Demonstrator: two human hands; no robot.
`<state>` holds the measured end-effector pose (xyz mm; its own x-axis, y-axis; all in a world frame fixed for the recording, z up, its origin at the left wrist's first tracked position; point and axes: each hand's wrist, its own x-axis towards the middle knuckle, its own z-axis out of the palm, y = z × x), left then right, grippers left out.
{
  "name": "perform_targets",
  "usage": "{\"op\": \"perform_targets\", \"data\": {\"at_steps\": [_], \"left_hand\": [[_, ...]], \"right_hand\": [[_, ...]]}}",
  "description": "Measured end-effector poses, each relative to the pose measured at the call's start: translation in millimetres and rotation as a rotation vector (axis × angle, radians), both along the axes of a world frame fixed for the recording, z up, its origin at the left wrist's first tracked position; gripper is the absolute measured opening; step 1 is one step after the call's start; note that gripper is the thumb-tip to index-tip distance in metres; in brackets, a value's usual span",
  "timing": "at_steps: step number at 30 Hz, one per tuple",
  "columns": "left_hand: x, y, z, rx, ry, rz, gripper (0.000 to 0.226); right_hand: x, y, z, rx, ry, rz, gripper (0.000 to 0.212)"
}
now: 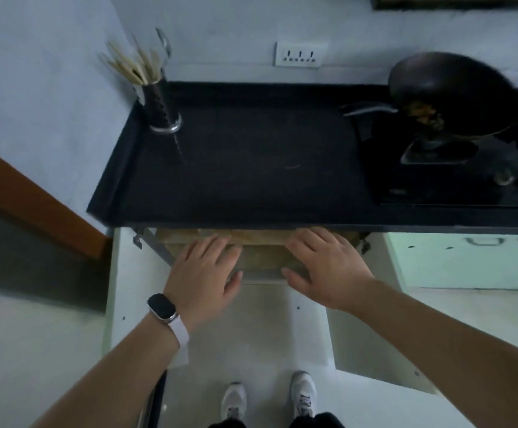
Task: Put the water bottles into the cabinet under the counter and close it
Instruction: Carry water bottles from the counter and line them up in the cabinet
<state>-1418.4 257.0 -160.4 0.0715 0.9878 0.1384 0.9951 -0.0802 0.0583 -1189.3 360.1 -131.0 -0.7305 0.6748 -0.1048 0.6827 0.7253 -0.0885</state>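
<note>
Head view, looking straight down: the left hand [203, 273] and right hand [328, 267] reach side by side into the open cabinet [128, 288] under the black surface [251, 156]. Both grips are released, fingers straight and spread, holding nothing. They hover over a blurred tan shape [260, 257]; what it is, I can't tell. No water bottles are in sight; they may be hidden under the surface's edge. If full, they'd likely be heavy and smooth, best taken round the body. The right door [375, 350] stands swung open, a flat, stiff white panel, probably light; pushing its free edge should close it. Up top are a perforated metal utensil holder [162, 106] and a dark round wok [446, 84]. A watch [162, 307] sits on the left wrist.
</note>
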Motion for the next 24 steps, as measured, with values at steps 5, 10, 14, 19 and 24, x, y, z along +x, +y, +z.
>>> {"op": "perform_targets", "data": {"at_steps": [5, 10, 14, 19, 24], "left_hand": [[10, 6, 28, 0.082, -0.042, -0.089, 0.05], [19, 13, 53, 0.111, -0.044, -0.22, 0.052], [36, 30, 72, 0.193, -0.031, -0.366, 0.052], [87, 52, 93, 0.238, -0.056, -0.543, 0.051], [156, 65, 110, 0.262, -0.063, -0.707, 0.049]], "right_hand": [[20, -20, 37, 0.086, 0.036, -0.126, 0.061], [39, -47, 65, 0.184, 0.027, -0.266, 0.061], [63, -65, 84, 0.272, 0.032, -0.38, 0.055], [111, -94, 101, 0.321, 0.029, -0.532, 0.054], [173, -114, 114, 0.389, 0.017, -0.663, 0.055]]}}
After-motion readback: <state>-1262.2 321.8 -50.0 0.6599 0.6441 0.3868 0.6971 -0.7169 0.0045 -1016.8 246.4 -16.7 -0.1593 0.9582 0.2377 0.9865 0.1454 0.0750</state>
